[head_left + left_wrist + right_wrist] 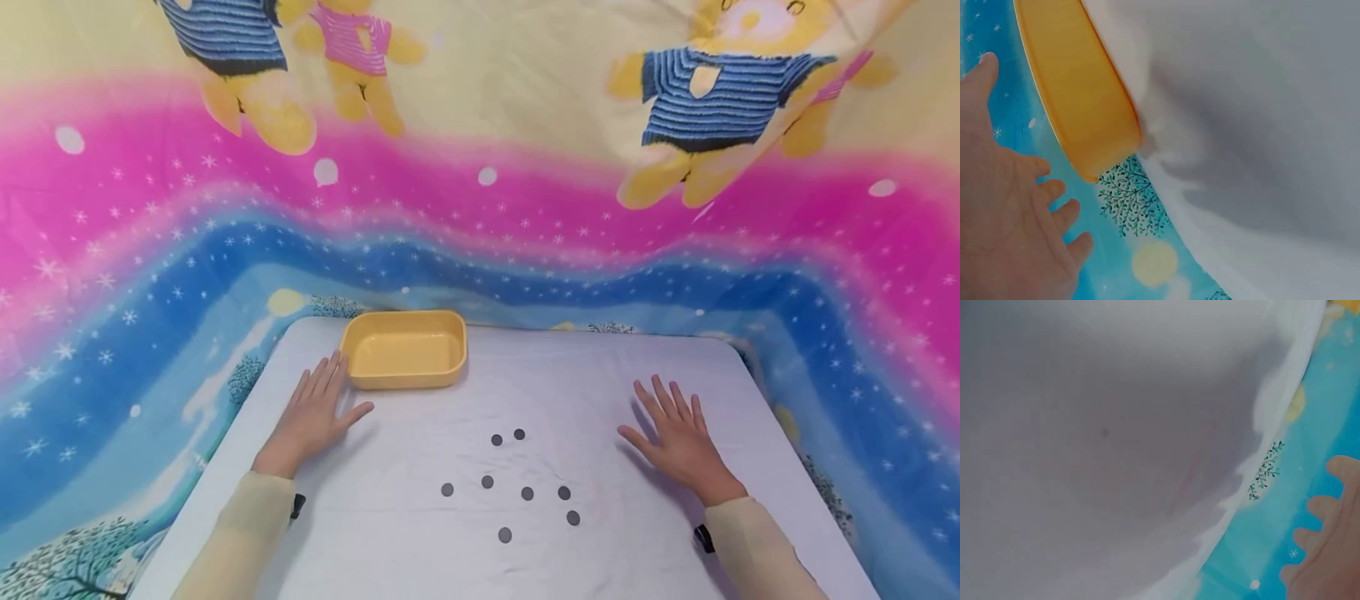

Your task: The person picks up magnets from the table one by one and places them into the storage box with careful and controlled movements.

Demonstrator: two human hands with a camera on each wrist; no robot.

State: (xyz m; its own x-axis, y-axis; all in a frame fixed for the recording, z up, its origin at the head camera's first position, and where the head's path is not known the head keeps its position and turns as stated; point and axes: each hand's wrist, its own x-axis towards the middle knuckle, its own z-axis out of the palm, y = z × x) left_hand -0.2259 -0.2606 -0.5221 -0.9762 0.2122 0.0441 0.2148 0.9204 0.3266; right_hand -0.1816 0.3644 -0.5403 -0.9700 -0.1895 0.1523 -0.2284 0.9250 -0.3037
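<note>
My left hand [309, 419] hovers with spread fingers over the left side of the table, its fingertips right at the near left corner of a yellow plastic tub [405, 386]. In the left wrist view the same tub [1079, 87] stands beyond the spread hand [1016, 219]. On the right side, my right hand [681, 446] is held out flat, fingers apart, with nothing in it. Between the hands lie several small dark grey discs [527, 493], scattered on the white cloth. The right wrist view catches only part of the right hand [1329, 544] and its shadow on the cloth.
A white cloth [420, 550] covers the table, whose rounded far corners meet a hanging curtain [525, 225] printed with bears and snowflakes. The curtain surrounds the table at the back and both sides. Dark straps [703, 538] show at both wrists.
</note>
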